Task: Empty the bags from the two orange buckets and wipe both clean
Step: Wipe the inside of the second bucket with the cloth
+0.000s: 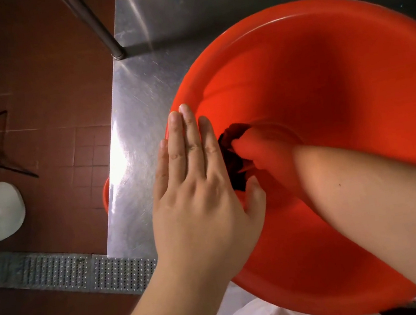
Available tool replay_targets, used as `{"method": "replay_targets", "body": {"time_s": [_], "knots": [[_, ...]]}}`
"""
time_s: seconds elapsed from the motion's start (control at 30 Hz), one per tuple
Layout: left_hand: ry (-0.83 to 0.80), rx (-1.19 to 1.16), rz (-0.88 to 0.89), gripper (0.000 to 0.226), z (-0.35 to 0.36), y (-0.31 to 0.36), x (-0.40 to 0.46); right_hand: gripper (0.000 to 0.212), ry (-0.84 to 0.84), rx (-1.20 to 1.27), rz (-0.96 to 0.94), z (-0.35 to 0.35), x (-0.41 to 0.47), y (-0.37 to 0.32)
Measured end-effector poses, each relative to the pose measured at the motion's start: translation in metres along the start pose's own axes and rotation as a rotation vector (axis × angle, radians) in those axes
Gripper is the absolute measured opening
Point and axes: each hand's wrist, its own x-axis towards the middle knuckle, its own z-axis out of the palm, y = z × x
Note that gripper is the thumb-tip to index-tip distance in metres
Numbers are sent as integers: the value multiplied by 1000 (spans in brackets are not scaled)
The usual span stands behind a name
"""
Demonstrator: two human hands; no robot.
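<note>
Wiping was underway — left hand (194,185) lay flat on the orange bucket (322,68) rim, right hand (262,155) inside clutched a dark cloth (234,164) — next, probably sweep the far wall.

You stand at a scratched stainless steel table (137,92), glare pooling along its edge at nine o'clock. Past it lies a floor of brown-red tiles (44,105). A perforated metal drain grate (66,271) crosses at eight o'clock. A metal leg (94,24) slants at eleven o'clock.
</note>
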Motion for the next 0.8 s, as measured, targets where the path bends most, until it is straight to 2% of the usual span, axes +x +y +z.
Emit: {"method": "replay_targets", "body": {"time_s": [0.03,0.1,0.17,0.23,0.3,0.43,0.53,0.63,0.7,0.8], "knots": [[0,7,-1,89,0,0,0,26,20,20,39,-7,7,0],[2,12,-1,89,0,-1,-1,14,48,-92,113,-24,14,-6],[2,15,-3,90,0,-1,-1,28,115,-412,71,-40,21,-5],[6,14,-11,89,0,-1,0,33,294,-755,6,-60,19,-1],[11,5,-16,89,0,1,1,34,381,-937,-17,-81,14,8],[9,7,-28,90,0,2,2,35,262,-1246,73,-93,8,18],[3,11,-25,89,-1,3,2,39,132,-1310,81,-83,1,19],[-2,16,-21,90,-3,3,3,66,116,-1210,9,-76,-1,21],[-8,24,-18,91,-3,2,3,75,146,-1125,-40,-74,-5,21],[-17,24,-24,93,-3,3,3,75,41,-1285,-138,-71,-13,31]]}}
